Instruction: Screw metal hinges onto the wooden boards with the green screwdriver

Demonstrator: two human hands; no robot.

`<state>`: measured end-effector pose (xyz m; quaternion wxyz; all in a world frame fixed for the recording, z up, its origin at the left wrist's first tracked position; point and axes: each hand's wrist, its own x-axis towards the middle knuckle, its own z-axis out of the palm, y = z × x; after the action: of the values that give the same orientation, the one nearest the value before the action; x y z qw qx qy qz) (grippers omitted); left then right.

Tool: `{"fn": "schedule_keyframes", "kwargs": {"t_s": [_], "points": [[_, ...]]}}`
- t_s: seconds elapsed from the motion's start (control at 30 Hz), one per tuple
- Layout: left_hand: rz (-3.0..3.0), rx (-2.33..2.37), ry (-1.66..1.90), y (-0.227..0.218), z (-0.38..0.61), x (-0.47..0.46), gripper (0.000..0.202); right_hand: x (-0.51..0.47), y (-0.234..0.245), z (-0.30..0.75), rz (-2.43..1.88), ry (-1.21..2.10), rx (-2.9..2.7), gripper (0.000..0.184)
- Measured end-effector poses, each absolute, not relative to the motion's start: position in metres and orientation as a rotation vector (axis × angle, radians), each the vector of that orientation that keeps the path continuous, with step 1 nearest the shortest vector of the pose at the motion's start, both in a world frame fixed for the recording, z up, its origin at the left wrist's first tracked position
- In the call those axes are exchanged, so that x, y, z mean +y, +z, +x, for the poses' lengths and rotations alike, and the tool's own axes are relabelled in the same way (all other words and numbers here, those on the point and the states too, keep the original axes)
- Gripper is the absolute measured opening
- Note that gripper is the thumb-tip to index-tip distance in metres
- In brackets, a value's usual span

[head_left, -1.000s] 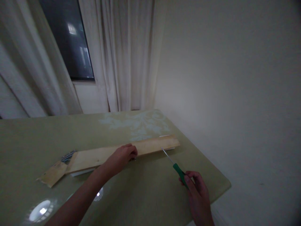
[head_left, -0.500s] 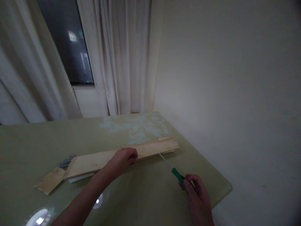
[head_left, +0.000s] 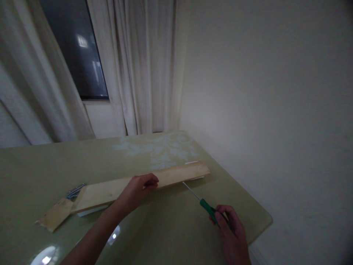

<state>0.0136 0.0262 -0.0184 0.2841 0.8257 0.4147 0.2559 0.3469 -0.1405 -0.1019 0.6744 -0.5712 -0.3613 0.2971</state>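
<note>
Holding screwdriver [head_left: 206, 207] slantwise, hands [head_left: 231, 229] apart

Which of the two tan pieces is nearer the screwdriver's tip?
The long board, with its near edge beside the screwdriver; the short ragged-ended piece lies at the board's left end, farther away.

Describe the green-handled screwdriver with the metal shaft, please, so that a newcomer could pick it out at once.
On the pale-green tabletop, find the long, flat, pale wooden board. In front of its right half, the bare right hand holds the screwdriver, which points towards the board's near edge. Its green colour sets it apart from the thin grey metal pieces by the board's left end.
</note>
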Motion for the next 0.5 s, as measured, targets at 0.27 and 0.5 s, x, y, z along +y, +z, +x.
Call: {"fn": "schedule_keyframes", "kwargs": {"t_s": [0.27,0.5], "points": [[2.282,1.155,0.743,-0.013,0.023,0.029,0.028,-0.139,-0.103,0.349,-1.277,0.663,-0.802,0.046],[2.115,1.504,1.164,0.000,-0.037,0.036,0.034,-0.141,-0.105,0.350,-1.279,0.676,-0.789,0.048]]}}
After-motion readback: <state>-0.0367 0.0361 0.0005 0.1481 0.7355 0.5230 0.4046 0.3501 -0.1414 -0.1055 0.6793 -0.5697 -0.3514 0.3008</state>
